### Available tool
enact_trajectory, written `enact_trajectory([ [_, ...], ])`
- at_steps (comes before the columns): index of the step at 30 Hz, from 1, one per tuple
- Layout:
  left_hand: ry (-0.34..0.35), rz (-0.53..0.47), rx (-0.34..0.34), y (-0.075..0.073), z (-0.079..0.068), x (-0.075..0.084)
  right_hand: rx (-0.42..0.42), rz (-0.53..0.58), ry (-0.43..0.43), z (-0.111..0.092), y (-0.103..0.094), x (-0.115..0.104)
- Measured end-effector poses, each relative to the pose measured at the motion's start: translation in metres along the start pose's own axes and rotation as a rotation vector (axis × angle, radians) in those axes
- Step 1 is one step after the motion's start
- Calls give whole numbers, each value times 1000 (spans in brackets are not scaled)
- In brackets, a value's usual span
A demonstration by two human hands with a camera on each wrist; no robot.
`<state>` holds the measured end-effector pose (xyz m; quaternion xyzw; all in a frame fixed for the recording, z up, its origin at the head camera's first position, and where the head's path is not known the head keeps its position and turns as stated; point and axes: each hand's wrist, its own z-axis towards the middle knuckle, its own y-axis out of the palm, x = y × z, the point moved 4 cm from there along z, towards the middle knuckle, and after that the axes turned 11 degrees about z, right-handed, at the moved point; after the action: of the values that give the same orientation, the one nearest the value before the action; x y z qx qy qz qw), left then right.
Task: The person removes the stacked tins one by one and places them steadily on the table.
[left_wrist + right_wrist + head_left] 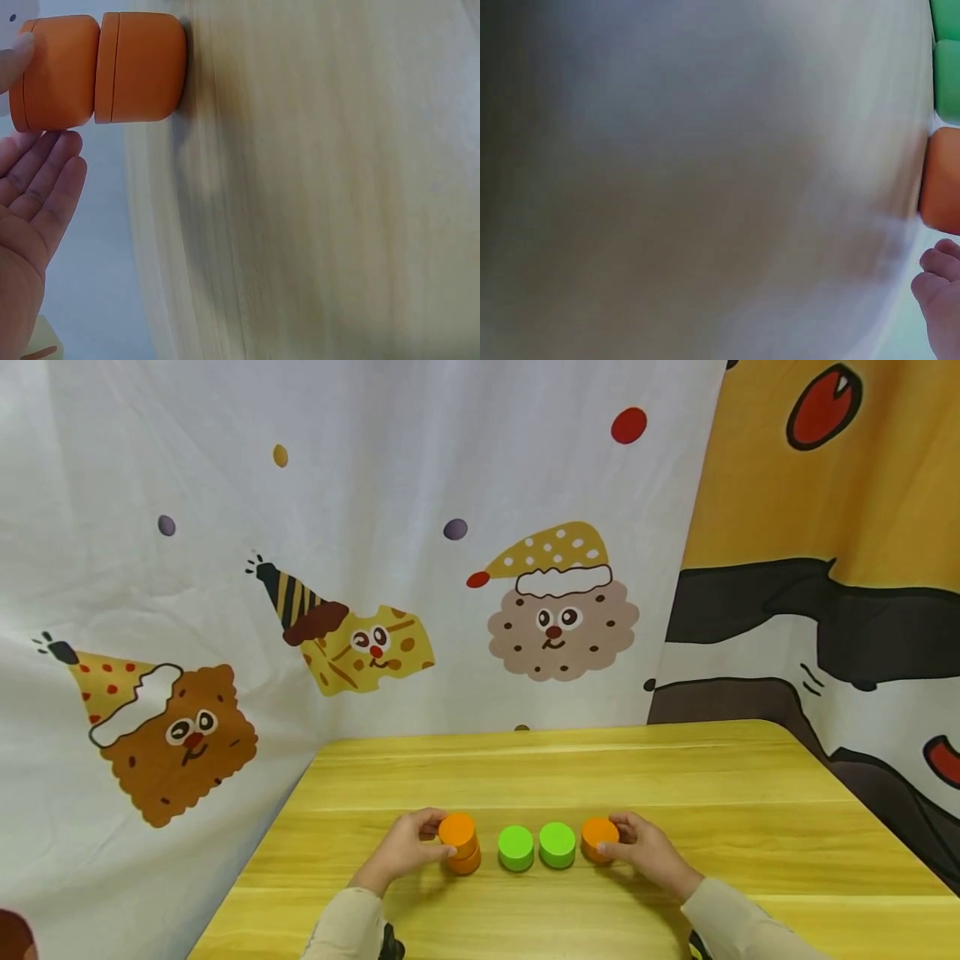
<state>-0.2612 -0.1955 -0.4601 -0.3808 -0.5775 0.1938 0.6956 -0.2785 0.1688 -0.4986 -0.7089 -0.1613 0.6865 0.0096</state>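
Observation:
Two orange lidded round jars stand stacked left of centre in the head view. My left hand holds the upper orange jar between thumb and fingers, and the lower orange jar stands under it on the table. At the other end of the row, my right hand grips a single orange jar, thumb in front and fingers behind. Between the hands are two green jars, the left one and the right one. The right wrist view catches only edges of the right-hand jars and some fingertips.
The light wooden table runs back to a white curtain printed with cartoon snacks. On the right hangs a yellow, black and white patterned cloth.

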Motion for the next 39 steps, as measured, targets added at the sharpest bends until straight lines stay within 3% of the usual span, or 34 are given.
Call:
enact_trajectory([
  [7, 10, 2, -8, 1, 0, -4, 20, -47, -44, 13, 3, -22],
  [12, 15, -11, -24, 7, 1, -8, 10, 10, -82, 26, 25, -42],
  [18, 18, -14, -24, 14, 0, -13, -83, 73, -109, 31, 71, -58],
  [24, 18, -45, -28, 21, -1, -16, -209, 50, -130, 30, 108, -66],
  [39, 5, -106, -40, 31, -1, -26, -350, 14, -197, 34, 157, -73],
])
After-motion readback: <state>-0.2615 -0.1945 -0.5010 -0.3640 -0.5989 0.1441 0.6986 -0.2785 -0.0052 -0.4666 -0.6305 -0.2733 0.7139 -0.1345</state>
